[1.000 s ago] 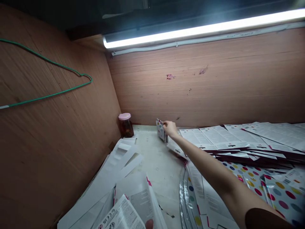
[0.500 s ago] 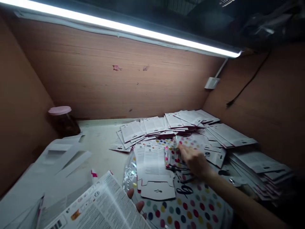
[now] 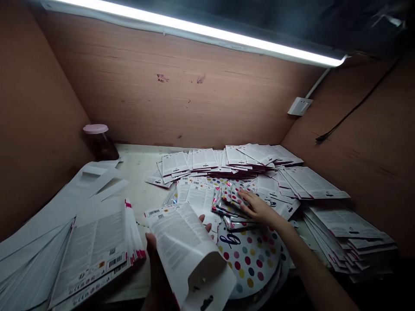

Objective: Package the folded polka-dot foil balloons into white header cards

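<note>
My left hand (image 3: 156,265) is closed round a white printed carton (image 3: 181,239). The thumb lies along its left side and fingertips show behind its right edge. The carton's near end gapes, with a flap that has a hang hole. My right hand (image 3: 257,208) rests with fingers stretched and apart on a small pile of folded polka-dot foil packets (image 3: 231,196). Under that pile lies a flat round polka-dot foil sheet (image 3: 249,263) with dark lettering, partly covered by the packets and my carton. Flat printed cartons (image 3: 196,194) lie just behind the held carton.
Rows of printed cartons (image 3: 204,159) line the back, and a thick stack (image 3: 353,226) stands right. More cartons (image 3: 97,242) and white sheets (image 3: 81,185) lie left. A pink-lidded jar (image 3: 100,142) stands in the back left corner. Wooden walls (image 3: 194,103) enclose the table.
The carton in my left hand has moved right and up, and its open end now shows. My right hand has flattened on the folded foil packets. The view has shifted somewhat.
</note>
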`<move>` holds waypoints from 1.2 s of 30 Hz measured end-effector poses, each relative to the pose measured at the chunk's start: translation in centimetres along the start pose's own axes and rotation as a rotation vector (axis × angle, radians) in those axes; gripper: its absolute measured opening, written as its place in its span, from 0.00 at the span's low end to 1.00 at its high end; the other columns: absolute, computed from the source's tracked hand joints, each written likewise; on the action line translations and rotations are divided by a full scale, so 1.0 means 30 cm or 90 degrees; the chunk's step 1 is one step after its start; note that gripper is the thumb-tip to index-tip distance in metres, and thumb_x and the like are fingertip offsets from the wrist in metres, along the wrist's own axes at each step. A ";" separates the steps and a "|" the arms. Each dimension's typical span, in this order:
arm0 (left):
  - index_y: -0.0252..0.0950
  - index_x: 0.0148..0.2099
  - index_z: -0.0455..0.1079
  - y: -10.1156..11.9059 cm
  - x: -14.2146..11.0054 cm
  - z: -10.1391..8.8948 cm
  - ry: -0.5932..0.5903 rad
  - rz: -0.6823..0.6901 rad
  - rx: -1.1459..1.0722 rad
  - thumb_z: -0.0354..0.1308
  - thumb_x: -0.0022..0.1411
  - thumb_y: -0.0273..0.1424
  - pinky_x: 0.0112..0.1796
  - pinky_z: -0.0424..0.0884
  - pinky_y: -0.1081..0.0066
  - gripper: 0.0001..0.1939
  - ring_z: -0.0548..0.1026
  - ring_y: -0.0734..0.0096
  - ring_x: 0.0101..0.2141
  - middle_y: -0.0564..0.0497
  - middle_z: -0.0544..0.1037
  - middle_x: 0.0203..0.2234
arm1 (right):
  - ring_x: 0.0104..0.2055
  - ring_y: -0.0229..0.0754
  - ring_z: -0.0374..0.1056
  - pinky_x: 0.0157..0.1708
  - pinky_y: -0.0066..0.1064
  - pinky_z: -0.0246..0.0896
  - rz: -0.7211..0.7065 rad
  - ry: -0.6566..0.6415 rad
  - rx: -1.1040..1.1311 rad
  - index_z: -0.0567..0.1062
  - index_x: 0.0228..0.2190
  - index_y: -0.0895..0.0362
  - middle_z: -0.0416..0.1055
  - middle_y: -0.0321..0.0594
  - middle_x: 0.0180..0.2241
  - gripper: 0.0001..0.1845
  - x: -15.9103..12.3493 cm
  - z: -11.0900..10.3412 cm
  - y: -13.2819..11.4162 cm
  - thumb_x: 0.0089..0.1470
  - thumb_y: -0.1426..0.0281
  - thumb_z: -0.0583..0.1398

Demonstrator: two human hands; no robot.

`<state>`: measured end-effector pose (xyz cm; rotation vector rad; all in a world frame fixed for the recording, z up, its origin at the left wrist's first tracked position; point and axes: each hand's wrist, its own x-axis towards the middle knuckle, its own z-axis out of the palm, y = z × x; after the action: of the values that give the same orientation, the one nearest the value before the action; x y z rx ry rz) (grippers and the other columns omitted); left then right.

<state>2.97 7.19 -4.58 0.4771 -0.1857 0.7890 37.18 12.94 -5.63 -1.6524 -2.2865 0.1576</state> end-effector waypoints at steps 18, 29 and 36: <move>0.36 0.67 0.56 -0.039 0.062 0.023 0.312 0.125 0.051 0.52 0.48 0.67 0.58 0.55 0.40 0.54 0.60 0.34 0.61 0.36 0.69 0.58 | 0.57 0.53 0.68 0.49 0.37 0.71 -0.298 0.202 -0.233 0.69 0.55 0.69 0.69 0.52 0.56 0.23 -0.379 -0.115 -0.585 0.62 0.77 0.47; 0.36 0.62 0.64 -0.072 0.079 0.066 0.480 0.176 0.091 0.57 0.48 0.64 0.53 0.66 0.43 0.49 0.68 0.34 0.56 0.36 0.73 0.54 | 0.44 0.57 0.76 0.37 0.39 0.77 -0.089 0.228 -0.221 0.77 0.45 0.73 0.76 0.62 0.45 0.25 -0.309 0.049 -0.741 0.54 0.83 0.46; 0.37 0.65 0.60 -0.104 0.077 0.076 0.457 0.146 0.098 0.60 0.46 0.62 0.54 0.63 0.41 0.51 0.68 0.34 0.56 0.36 0.73 0.54 | 0.50 0.54 0.73 0.46 0.39 0.74 -0.075 0.290 0.010 0.71 0.51 0.71 0.75 0.58 0.48 0.20 -0.316 0.050 -0.786 0.61 0.76 0.50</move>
<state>6.84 5.69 -2.87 0.2941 0.4991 1.1570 18.05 -3.54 -2.47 -1.3689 -2.0150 -0.2078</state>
